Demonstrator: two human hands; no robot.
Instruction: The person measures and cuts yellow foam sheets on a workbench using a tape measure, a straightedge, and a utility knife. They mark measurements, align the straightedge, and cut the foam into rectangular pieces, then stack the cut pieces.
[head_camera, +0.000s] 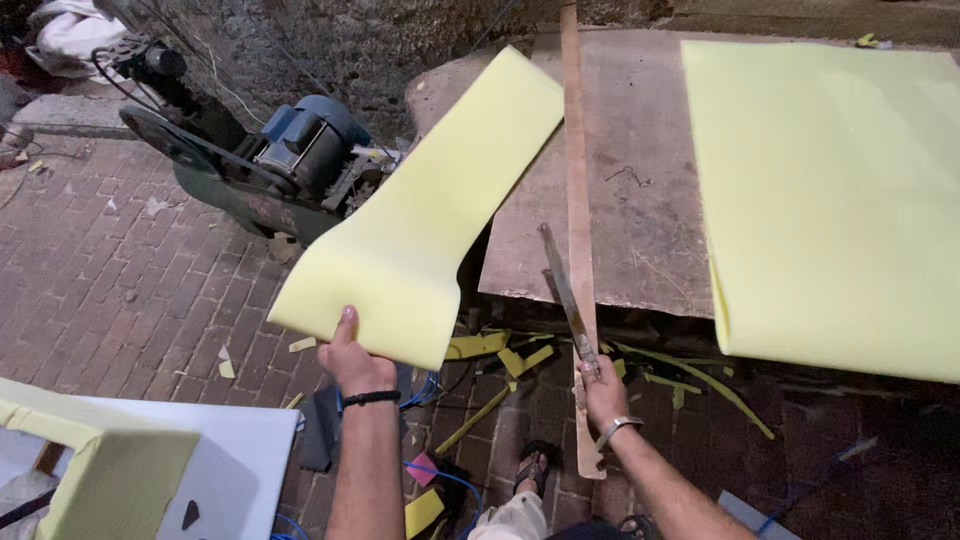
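My left hand (352, 362) grips the near edge of a long yellow foam strip (430, 210) that droops off the left side of a worn wooden table (640, 200). My right hand (603, 392) holds the handle of a long knife (565, 290), its blade pointing up and away over the table edge. The knife lies beside a long wooden straightedge (576, 180) that runs down the table and overhangs its near edge. A large yellow foam sheet (830, 190) covers the right part of the table.
A motor machine with a belt wheel (270, 160) stands on the brick floor at left. Yellow foam offcuts (520, 360) litter the ground under the table edge. A foam-covered piece and white board (130, 470) sit at lower left. My sandalled foot (533, 470) is below.
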